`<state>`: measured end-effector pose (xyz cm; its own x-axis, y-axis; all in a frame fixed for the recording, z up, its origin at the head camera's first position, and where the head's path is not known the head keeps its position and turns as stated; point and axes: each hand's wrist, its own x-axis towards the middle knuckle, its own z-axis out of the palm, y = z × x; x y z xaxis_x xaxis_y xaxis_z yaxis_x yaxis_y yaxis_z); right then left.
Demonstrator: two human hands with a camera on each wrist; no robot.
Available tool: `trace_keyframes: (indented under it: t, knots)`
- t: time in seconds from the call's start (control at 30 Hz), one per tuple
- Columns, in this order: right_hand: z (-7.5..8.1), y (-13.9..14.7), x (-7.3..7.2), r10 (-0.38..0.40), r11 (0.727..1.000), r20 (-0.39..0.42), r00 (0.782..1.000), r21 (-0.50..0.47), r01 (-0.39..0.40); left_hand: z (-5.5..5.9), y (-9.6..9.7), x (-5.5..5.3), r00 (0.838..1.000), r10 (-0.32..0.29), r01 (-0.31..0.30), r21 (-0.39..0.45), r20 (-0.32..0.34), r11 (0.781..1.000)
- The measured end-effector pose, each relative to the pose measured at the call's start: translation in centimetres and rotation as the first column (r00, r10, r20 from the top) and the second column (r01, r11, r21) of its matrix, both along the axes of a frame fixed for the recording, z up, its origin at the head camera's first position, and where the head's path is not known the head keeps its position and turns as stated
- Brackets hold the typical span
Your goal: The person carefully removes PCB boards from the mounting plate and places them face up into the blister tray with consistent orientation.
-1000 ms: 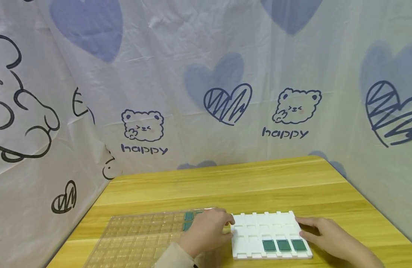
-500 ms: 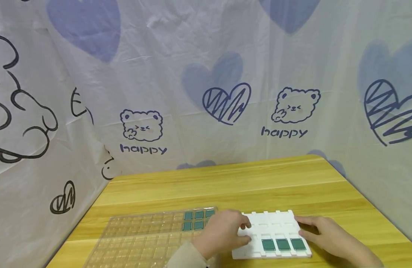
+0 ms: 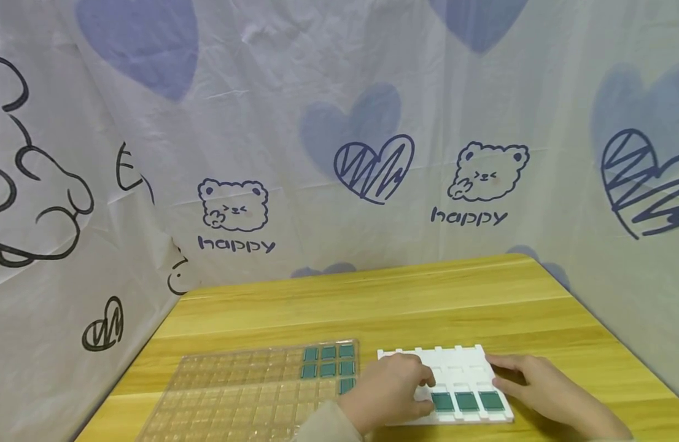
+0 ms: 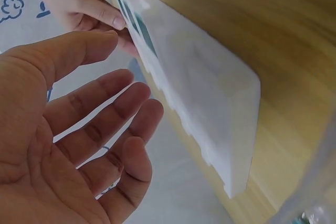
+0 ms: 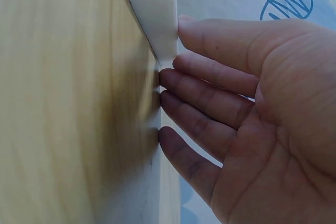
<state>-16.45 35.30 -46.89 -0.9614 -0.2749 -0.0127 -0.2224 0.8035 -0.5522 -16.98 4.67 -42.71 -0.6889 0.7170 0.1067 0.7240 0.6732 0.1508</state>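
Note:
My left hand (image 3: 391, 390) reaches over the white slotted tray (image 3: 411, 420), its thumb and index fingertips apart near the leftmost of three green square chips (image 3: 467, 402) in the tray's near row. In the left wrist view the fingers (image 4: 94, 129) are loosely bent, with nothing showing between them and the thumb. At the tray's right edge rests my right hand (image 3: 544, 390), thumb and index fingertip touching its side. The other fingers (image 5: 202, 116) of that hand extend down to the tabletop in the right wrist view.
To the left lies a large clear plastic tray (image 3: 234, 393) of small compartments. Several green chips (image 3: 328, 369) sit in its far right corner. Both trays lie on a wood-grain table (image 3: 372, 301), and a patterned cloth (image 3: 295, 123) hangs behind and around it.
My left hand has moved right, from beside the clear tray's chips to over the white tray, uncovering those chips. My right hand has stayed at the white tray's edge.

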Motion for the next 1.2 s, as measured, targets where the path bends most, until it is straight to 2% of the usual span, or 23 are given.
trace_keyframes:
  t: [0.13, 0.3, 0.47, 0.7, 1.2]
  knots:
    - [0.0, 0.0, 0.0, 0.000, 1.000, 0.000, 1.000, 0.000, 0.000, -0.3, 0.5, 0.2, 1.000, -0.004, 0.004, -0.004, -0.027, 1.000]
    - [0.0, -0.1, 0.1, -0.013, 1.000, -0.011, 1.000, 0.019, 0.013, -0.5, 1.1, 0.4, 1.000, 0.008, -0.008, -0.010, 0.013, 1.000]
    - [0.0, -0.1, 0.2, -0.011, 1.000, -0.034, 0.999, 0.025, 0.012, -0.7, 1.4, 0.4, 1.000, -0.010, 0.010, -0.009, 0.028, 1.000]
    - [0.0, 0.1, 0.1, -0.011, 1.000, -0.012, 1.000, 0.015, 0.011, -1.1, 1.6, 0.3, 0.999, -0.045, 0.045, -0.021, -0.005, 0.999]
    - [0.0, -0.2, 0.1, -0.029, 0.999, -0.008, 1.000, 0.019, 0.029, -1.5, 2.2, 0.2, 0.998, -0.043, 0.042, -0.018, -0.055, 0.999]
